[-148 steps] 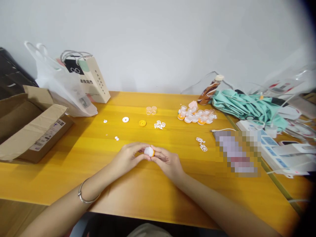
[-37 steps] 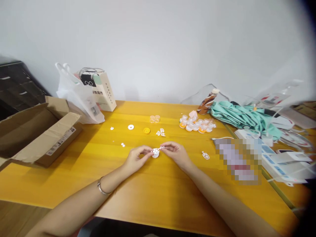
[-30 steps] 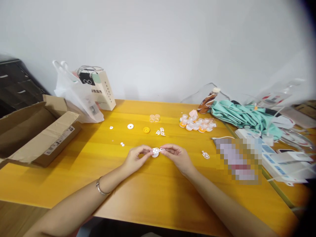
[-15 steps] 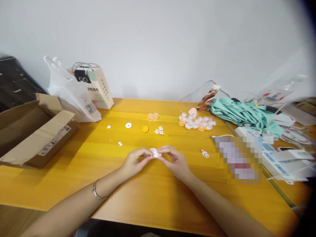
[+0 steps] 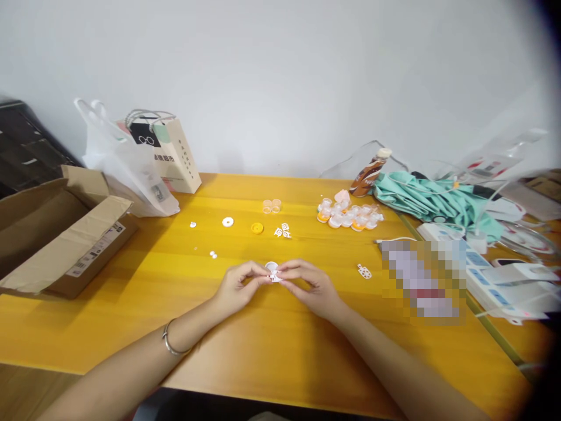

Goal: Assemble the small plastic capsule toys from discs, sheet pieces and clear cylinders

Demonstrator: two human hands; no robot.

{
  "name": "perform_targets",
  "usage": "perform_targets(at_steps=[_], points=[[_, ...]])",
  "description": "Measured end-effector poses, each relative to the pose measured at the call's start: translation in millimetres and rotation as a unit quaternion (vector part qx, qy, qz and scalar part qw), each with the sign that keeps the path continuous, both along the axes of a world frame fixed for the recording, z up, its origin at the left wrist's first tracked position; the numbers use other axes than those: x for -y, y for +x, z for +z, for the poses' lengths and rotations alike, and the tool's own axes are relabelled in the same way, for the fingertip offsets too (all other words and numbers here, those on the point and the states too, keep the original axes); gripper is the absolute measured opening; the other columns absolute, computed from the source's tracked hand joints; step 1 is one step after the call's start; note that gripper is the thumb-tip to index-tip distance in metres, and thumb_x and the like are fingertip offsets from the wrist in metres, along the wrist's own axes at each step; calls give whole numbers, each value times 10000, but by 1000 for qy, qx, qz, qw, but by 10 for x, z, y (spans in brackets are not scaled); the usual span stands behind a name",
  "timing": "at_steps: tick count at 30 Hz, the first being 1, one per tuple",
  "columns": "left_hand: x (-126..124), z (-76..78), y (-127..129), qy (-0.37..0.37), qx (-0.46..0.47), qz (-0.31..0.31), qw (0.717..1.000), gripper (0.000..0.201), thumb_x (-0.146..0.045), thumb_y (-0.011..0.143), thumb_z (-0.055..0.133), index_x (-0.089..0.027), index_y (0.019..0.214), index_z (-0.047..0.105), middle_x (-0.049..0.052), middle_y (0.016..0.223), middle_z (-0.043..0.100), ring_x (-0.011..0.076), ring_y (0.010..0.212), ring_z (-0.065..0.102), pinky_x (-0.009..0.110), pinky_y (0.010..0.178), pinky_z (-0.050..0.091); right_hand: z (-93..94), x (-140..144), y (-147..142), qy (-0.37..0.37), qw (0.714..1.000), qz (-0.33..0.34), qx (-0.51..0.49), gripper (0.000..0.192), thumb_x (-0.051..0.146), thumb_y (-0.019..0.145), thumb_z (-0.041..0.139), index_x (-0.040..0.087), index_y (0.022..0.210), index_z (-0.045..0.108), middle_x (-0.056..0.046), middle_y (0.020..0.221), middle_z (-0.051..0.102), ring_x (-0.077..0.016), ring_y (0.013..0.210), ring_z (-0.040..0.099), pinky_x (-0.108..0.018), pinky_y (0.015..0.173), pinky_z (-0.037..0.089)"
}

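Note:
My left hand point(image 5: 239, 286) and my right hand point(image 5: 310, 287) meet over the yellow table point(image 5: 263, 339), fingertips pinching a small white cut-out plastic piece point(image 5: 275, 276) between them. Just behind the fingers lies a small white round cap point(image 5: 271, 266) on the table. A silver bracelet point(image 5: 169, 346) circles my left wrist. Further back lie a yellow disc point(image 5: 257, 228), a white ring point(image 5: 227, 221), more white cut-out pieces point(image 5: 283, 231) and two clear little cups point(image 5: 271, 205). Another white cut-out piece point(image 5: 363, 271) lies to the right of my right hand.
An open cardboard box point(image 5: 52, 234) sits at the left, with a plastic bag point(image 5: 125, 166) and a paper bag point(image 5: 169, 152) behind it. A cluster of small orange-and-clear capsules point(image 5: 348, 213), a brown bottle point(image 5: 368, 166), a teal cloth point(image 5: 433, 196) and a power strip point(image 5: 491, 275) crowd the right.
Earlier both hands held a white-and-orange round part. Now they pinch a white cut-out piece and have drawn closer together; the white cap rests on the table behind them. The view shifted slightly.

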State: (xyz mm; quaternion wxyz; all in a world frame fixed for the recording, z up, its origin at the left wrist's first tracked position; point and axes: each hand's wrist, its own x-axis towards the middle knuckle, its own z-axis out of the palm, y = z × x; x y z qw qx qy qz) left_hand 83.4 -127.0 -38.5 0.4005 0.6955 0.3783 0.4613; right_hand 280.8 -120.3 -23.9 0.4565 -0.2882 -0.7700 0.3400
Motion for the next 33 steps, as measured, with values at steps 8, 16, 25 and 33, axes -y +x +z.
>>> perform_targets(at_steps=[8, 16, 25, 33], points=[[53, 30, 8, -20, 12, -4, 1000, 102, -236, 791, 601, -138, 801, 624, 67, 785, 694, 146, 737, 654, 254, 725, 520, -66, 19, 10, 99, 994, -3, 47, 227, 152, 814, 543, 286, 972, 636, -42, 990, 643, -143, 923, 629, -284, 819, 525], [53, 25, 28, -45, 48, -11, 998, 76, -213, 775, 623, -139, 763, 610, 55, 779, 686, 131, 734, 646, 242, 731, 514, -120, 35, 54, 151, 984, -3, 91, 313, 110, 826, 512, 285, 1071, 599, -56, 1081, 639, -154, 985, 621, -281, 852, 528], [-12, 1, 39, -61, 48, 20, 997, 107, -242, 765, 632, -146, 748, 590, 37, 747, 679, 136, 734, 639, 249, 728, 501, -181, -20, -20, 194, 976, -31, 95, 391, 70, 839, 472, 264, 1172, 537, -88, 1151, 610, -167, 1041, 596, -313, 879, 523], [9, 12, 28, -51, 35, 19, 998, 101, -238, 781, 614, -144, 753, 587, 40, 749, 688, 133, 736, 645, 239, 730, 498, -164, -6, -1, 261, 957, -36, 121, 415, 68, 836, 484, 236, 1216, 495, -104, 1127, 622, -173, 1060, 584, -323, 885, 524]])
